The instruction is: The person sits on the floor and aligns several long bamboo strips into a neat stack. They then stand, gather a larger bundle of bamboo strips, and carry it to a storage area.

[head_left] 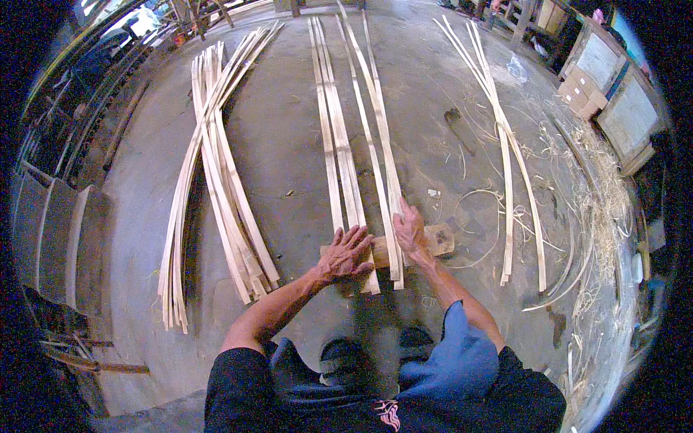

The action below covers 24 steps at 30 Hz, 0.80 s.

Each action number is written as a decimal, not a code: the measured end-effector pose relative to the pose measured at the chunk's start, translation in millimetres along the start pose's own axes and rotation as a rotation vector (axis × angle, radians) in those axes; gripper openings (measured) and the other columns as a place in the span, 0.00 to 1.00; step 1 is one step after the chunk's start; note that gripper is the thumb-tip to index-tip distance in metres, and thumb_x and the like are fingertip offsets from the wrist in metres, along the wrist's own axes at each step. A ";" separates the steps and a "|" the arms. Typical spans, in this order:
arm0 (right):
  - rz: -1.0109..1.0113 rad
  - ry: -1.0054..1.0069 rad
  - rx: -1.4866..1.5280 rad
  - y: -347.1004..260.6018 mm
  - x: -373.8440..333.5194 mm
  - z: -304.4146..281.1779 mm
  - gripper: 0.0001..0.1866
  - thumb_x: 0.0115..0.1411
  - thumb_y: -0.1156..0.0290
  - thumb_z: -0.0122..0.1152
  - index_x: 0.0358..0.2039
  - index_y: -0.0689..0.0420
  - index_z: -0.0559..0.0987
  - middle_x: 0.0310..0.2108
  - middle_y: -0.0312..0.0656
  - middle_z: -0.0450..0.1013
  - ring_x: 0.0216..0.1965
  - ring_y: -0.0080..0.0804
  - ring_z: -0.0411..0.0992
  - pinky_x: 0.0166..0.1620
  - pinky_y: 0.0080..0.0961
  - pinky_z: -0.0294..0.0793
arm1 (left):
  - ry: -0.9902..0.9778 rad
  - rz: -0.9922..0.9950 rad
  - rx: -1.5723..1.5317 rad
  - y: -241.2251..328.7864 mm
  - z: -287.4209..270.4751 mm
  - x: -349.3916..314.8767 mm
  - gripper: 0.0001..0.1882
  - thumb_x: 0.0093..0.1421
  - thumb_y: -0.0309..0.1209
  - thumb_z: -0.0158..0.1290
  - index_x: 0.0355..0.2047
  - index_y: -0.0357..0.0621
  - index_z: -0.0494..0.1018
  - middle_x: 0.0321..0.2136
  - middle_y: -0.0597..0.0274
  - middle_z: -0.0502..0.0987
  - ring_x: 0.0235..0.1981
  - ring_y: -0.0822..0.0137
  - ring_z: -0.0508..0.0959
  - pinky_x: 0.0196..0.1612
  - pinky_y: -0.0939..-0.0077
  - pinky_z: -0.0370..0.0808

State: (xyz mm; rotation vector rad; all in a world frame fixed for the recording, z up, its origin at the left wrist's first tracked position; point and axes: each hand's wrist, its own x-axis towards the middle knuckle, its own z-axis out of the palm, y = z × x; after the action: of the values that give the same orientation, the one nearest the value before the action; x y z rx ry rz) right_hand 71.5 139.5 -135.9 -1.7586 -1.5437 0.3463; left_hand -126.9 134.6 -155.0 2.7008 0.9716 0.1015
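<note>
Long, flat, pale bamboo strips (339, 144) lie side by side on the floor in front of me, their near ends across a low wooden block (439, 238). My left hand (346, 254) lies flat with fingers spread on the left group of these strips, over the block. On the right edge of the right-hand strips (382, 137), my right hand (410, 231) is closed, with the thumb side against the strip. Its fingertips are partly hidden. A narrow gap separates the two groups.
A thick crossed bundle of strips (211, 137) lies to the left. A few crossed strips (505, 180) lie to the right, near curled shavings (592, 245). Cardboard boxes (581, 92) stand at the far right. Grey stacked slabs (61, 238) are at the left edge.
</note>
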 end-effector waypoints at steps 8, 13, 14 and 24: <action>-0.114 -0.095 0.014 20.8 -10.3 35.4 0.22 0.47 0.72 0.52 0.44 0.68 0.67 0.33 0.59 0.68 0.37 0.49 0.67 0.42 0.33 0.66 | 0.044 0.011 -0.020 0.0 4.1 1.7 0.37 0.53 0.56 0.36 0.56 0.43 0.49 0.58 0.53 0.47 0.59 0.54 0.45 0.58 0.50 0.40; -0.021 -0.153 0.044 10.2 -23.3 35.8 0.23 0.48 0.73 0.52 0.45 0.68 0.66 0.33 0.57 0.68 0.36 0.50 0.67 0.42 0.34 0.66 | 0.054 0.018 -0.029 -0.8 3.2 1.4 0.39 0.53 0.56 0.36 0.56 0.39 0.49 0.58 0.53 0.47 0.59 0.55 0.45 0.58 0.50 0.40; -0.045 -0.151 0.023 7.8 -25.6 35.2 0.23 0.48 0.73 0.52 0.45 0.68 0.66 0.34 0.57 0.68 0.36 0.50 0.67 0.42 0.34 0.66 | 0.048 0.013 -0.048 -0.9 3.0 1.5 0.39 0.53 0.57 0.36 0.55 0.39 0.49 0.58 0.53 0.47 0.59 0.55 0.45 0.58 0.50 0.40; -0.025 -0.168 -0.026 -15.9 -31.9 27.6 0.23 0.48 0.73 0.52 0.45 0.68 0.65 0.36 0.58 0.67 0.39 0.50 0.66 0.43 0.35 0.66 | 0.025 -0.012 -0.057 -1.7 5.6 2.7 0.40 0.52 0.58 0.37 0.55 0.38 0.48 0.57 0.49 0.47 0.59 0.51 0.45 0.58 0.51 0.41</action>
State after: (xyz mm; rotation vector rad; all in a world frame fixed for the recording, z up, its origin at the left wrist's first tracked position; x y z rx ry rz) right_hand 34.7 119.3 -152.3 -1.7659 -1.6927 0.4740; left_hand -125.0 136.3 -160.9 2.6472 0.9771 0.1587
